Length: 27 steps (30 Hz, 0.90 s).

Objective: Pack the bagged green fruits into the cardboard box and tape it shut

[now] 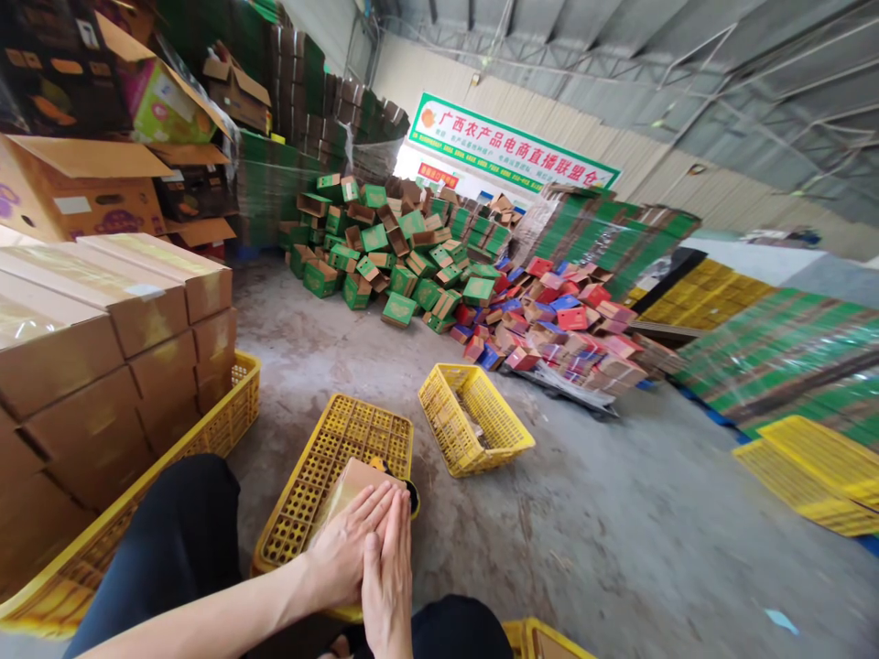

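A small brown cardboard box (358, 478) rests on an upturned yellow plastic crate (322, 467) between my knees. My left hand (347, 549) lies over the near right part of the box, fingers stretched out and flat. Beside it my right hand (389, 567) also has its fingers straight and together, its fingertips meeting those of the left. The hands hide much of the box's near side. Just behind the box, partly covered, is a yellow and black tool (412, 494), perhaps a tape dispenser.
Taped brown boxes (89, 339) are stacked in a long yellow crate (240, 384) at left. Another yellow basket (473, 421) stands ahead on the concrete floor. Farther off lie heaps of green boxes (398, 265) and red-blue boxes (549, 311). Yellow crates (817, 467) sit at right.
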{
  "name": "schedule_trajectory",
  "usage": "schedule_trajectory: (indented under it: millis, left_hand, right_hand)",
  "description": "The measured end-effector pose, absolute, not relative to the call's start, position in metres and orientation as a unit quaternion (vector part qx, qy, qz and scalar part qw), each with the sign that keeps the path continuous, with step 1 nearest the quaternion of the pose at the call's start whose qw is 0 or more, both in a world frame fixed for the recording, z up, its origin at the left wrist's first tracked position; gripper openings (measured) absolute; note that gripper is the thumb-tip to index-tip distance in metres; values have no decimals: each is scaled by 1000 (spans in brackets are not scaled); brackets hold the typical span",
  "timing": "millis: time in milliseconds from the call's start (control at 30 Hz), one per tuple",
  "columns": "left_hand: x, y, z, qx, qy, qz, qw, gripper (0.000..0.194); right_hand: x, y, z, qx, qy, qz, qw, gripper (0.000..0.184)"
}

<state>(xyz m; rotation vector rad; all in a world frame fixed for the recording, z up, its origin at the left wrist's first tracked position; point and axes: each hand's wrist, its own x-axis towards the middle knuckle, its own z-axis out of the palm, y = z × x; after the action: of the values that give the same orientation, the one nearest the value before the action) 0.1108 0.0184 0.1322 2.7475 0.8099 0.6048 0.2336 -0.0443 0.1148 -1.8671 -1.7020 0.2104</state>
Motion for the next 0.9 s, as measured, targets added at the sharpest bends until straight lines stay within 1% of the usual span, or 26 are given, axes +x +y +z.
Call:
schedule_trajectory:
  millis: [133, 233, 467, 667, 900]
  left_hand:
    - [113, 19, 133, 936, 274, 196, 104, 110]
    - [112, 21, 128, 935, 277, 198, 101, 108]
    - [106, 20, 122, 931, 279, 213, 95, 111]
    - [87, 10, 123, 934, 281, 189, 113, 117]
    - [57, 9, 115, 917, 312, 225, 109, 106]
  right_hand:
    - [233, -45, 112, -711, -631, 70, 303, 74]
    - [230, -45, 112, -715, -621, 85, 308, 74]
    - [222, -42, 116, -723, -606, 105, 313, 72]
    - [219, -39, 115, -731, -588, 106, 329, 73]
    - [216, -38, 122, -722, -608, 106, 314, 74]
